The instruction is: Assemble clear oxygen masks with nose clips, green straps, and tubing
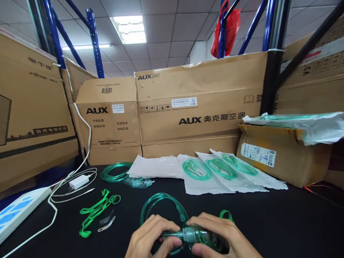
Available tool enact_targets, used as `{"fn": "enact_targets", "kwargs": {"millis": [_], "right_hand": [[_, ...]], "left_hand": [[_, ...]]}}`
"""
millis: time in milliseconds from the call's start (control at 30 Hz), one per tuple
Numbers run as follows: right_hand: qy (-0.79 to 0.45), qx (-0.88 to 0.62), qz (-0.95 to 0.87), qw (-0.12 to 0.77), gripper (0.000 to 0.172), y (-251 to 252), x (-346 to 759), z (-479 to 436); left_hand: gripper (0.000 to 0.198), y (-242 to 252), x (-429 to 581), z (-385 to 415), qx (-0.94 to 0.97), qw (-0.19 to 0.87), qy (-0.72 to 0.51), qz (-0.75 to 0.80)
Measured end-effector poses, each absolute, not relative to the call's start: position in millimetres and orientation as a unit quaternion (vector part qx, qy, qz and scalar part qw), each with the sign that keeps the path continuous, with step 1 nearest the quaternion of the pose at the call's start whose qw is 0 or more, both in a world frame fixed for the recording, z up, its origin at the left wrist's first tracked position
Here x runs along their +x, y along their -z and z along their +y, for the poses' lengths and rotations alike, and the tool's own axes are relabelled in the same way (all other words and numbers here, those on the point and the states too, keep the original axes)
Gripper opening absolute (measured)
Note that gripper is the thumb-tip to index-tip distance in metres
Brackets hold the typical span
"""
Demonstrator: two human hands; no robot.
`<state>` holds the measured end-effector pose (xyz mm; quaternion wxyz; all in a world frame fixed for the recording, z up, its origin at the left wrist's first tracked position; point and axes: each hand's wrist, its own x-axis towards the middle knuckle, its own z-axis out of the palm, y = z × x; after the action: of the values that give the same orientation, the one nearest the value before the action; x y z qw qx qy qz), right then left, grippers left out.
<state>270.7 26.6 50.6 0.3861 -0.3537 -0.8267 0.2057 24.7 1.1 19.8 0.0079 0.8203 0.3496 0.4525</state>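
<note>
My right hand (224, 233) is wrapped round a translucent green oxygen mask (205, 236) at the bottom centre, its pale connector (189, 234) pointing left. Pinched in the fingers of my left hand (154, 234) is the end of a green tube (172, 234), which meets that connector. Behind the hands the tubing (161, 196) loops round on the black table, with a small fitting (182, 216) along it. A green elastic strap (227, 215) shows beyond my right hand. Part of the mask is hidden by my fingers.
Green straps (98, 211) and small metal strips (106, 224) lie at left, near a power strip (24, 208) and a white charger (79, 182). Behind are coiled tubing (115, 172), a bagged part (138, 182) and several white pouches (197, 184). Cardboard boxes (201, 132) wall the back.
</note>
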Motion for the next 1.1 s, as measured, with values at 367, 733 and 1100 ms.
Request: {"fn": "enact_targets", "kwargs": {"millis": [367,733,1100], "right_hand": [[-0.178,-0.379,-0.820,0.389,0.026,-53,268,20],[-0.213,-0.358,-0.830,0.372,0.020,-51,270,24],[-0.227,-0.349,-0.831,0.368,0.022,-48,269,25]], "left_hand": [[0.012,-12,27,3,0.820,-0.041,-0.472,0.322],[0.013,-10,34,0,0.816,-0.074,-0.485,0.306],[0.014,-5,31,2,0.822,-0.095,-0.477,0.296]]}}
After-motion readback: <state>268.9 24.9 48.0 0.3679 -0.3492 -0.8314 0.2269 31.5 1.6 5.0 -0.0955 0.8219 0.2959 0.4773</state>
